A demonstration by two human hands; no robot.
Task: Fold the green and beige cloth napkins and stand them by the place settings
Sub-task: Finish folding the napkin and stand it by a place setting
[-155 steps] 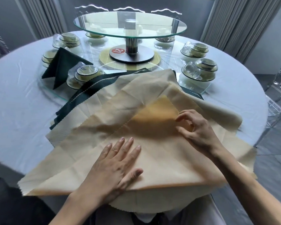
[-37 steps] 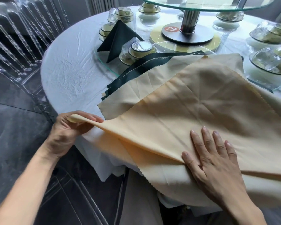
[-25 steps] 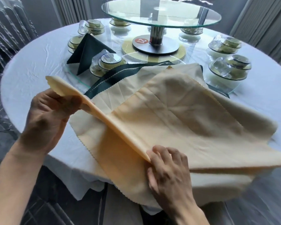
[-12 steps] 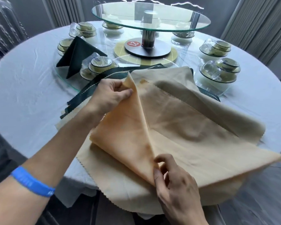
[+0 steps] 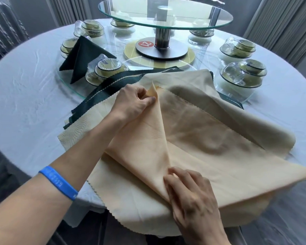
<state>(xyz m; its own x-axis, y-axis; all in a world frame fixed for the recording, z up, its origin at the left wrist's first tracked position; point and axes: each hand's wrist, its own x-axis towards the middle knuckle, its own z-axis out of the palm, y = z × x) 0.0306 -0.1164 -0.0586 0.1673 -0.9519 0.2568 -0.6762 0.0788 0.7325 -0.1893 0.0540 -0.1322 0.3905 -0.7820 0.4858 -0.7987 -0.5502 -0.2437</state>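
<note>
Both hands work the top beige napkin (image 5: 193, 138) at the near edge of the round table (image 5: 25, 103). We see the left hand (image 5: 132, 101) pinching the napkin's corner (image 5: 152, 90) between thumb and fingertips, the corner held up over the far part of the cloth so that a triangular flap slopes back toward us. A blue wristband (image 5: 58, 183) circles the left forearm. The right hand (image 5: 191, 197) rests with fingers bent on the near end of the crease, fingertips pressing the fold down; whether the thumb tucks under the cloth we cannot tell.

Beneath the napkin lie more beige napkins (image 5: 193, 82), their pinked edges showing at left and front, and under those a stack of dark green napkins (image 5: 102, 91), of which only strips and one corner at right show; how many there are of either we cannot count. The pile overhangs the table's near edge, and its right tip is cut off by the frame.

Beyond, one folded green napkin (image 5: 85, 55) stands on the glass lazy Susan (image 5: 67, 82), beside a shrink-wrapped bowl-and-cup set (image 5: 108, 68). Similar wrapped sets (image 5: 244, 75) ring the table, those at the back partly hidden behind the raised glass tier (image 5: 166, 15) and its metal post. A red disc (image 5: 146, 44) at the base carries a number, seen upside down. Curtains (image 5: 281, 23) close the background.
</note>
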